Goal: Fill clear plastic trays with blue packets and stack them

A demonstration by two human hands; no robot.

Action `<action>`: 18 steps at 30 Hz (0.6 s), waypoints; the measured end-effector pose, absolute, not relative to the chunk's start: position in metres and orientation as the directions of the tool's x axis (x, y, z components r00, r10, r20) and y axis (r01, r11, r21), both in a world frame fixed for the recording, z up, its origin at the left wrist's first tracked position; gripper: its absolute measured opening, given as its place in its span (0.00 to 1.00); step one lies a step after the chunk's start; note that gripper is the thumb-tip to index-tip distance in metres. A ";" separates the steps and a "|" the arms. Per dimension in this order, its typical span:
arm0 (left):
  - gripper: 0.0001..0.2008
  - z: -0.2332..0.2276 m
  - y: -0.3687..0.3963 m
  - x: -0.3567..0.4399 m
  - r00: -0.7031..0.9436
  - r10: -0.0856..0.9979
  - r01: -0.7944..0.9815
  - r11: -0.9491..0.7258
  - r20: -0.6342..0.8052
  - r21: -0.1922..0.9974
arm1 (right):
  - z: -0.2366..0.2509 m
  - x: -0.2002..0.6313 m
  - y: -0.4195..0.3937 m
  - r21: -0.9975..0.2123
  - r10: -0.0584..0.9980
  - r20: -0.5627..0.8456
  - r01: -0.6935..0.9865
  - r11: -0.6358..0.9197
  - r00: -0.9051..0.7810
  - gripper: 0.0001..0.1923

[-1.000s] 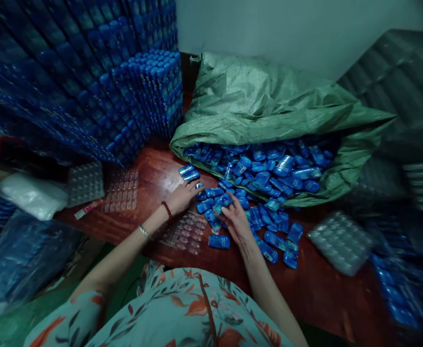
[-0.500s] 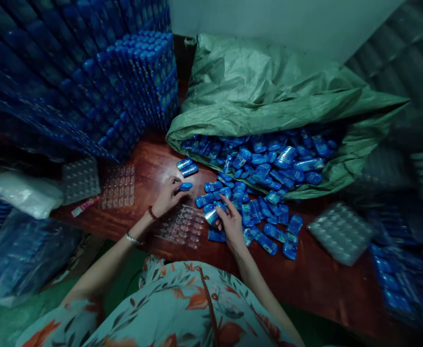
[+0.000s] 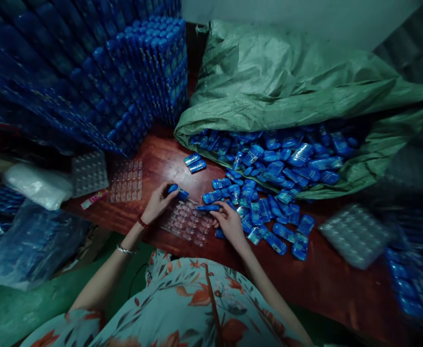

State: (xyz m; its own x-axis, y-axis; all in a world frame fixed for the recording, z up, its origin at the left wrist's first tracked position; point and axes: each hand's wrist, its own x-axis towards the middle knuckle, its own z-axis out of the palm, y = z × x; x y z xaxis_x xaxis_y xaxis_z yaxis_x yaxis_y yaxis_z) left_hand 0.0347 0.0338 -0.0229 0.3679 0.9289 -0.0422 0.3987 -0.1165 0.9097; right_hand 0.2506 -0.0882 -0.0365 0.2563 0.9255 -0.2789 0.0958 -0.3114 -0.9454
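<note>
While the left hand pinches a blue pack and the right hand pinches a second pack, both near the far edge of the clear tray, either may slip if its slick-looking surface defeats the grip.

The light is dim and a bit green. A pale shine sits on the red table. Both side edges look stretched and blurry, and the right corners are very dark.
</note>
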 end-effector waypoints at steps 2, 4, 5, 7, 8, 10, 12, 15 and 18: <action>0.14 -0.022 0.032 0.035 0.404 0.914 0.482 -0.185 -0.030 0.856 | -0.034 0.249 -0.091 -0.882 0.951 -0.095 0.417 -0.218 0.296 0.14; 0.13 -0.022 0.028 0.035 0.459 0.888 0.527 -0.260 -0.014 0.810 | -0.027 0.246 -0.093 -0.759 0.968 0.039 0.638 -0.132 0.247 0.13; 0.12 -0.022 0.026 0.034 0.494 0.869 0.527 -0.301 0.002 0.795 | -0.022 0.245 -0.093 -0.705 0.975 0.066 0.702 -0.104 0.211 0.13; 0.09 -0.023 0.022 0.033 0.561 0.826 0.507 -0.386 0.045 0.771 | -0.014 0.242 -0.092 -0.618 0.989 0.063 0.783 -0.065 0.133 0.14; 0.08 -0.024 0.020 0.032 0.589 0.805 0.495 -0.426 0.069 0.758 | -0.010 0.240 -0.091 -0.574 0.994 0.053 0.817 -0.047 0.094 0.15; 0.07 -0.024 0.016 0.030 0.635 0.766 0.481 -0.493 0.100 0.725 | -0.006 0.238 -0.088 -0.474 0.999 0.034 0.880 -0.012 0.032 0.16; 0.10 -0.023 0.010 0.029 0.669 0.736 0.485 -0.540 0.106 0.688 | -0.002 0.237 -0.084 -0.381 1.000 0.012 0.924 0.023 -0.020 0.18; 0.13 -0.019 -0.001 0.029 0.706 0.702 0.512 -0.597 0.094 0.618 | 0.007 0.234 -0.078 -0.269 0.994 -0.063 0.961 0.069 -0.089 0.21; 0.14 -0.014 -0.010 0.030 0.731 0.677 0.543 -0.650 0.082 0.532 | 0.020 0.227 -0.072 -0.149 0.978 -0.155 0.982 0.113 -0.136 0.22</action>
State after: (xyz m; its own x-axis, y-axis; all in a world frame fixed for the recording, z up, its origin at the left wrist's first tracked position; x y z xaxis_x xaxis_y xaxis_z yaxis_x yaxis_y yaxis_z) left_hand 0.0295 -0.0104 -0.0137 0.7311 0.6773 0.0819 0.5427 -0.6501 0.5319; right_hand 0.2269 -0.0717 0.0198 -0.1361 0.9784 -0.1554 0.9824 0.1131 -0.1486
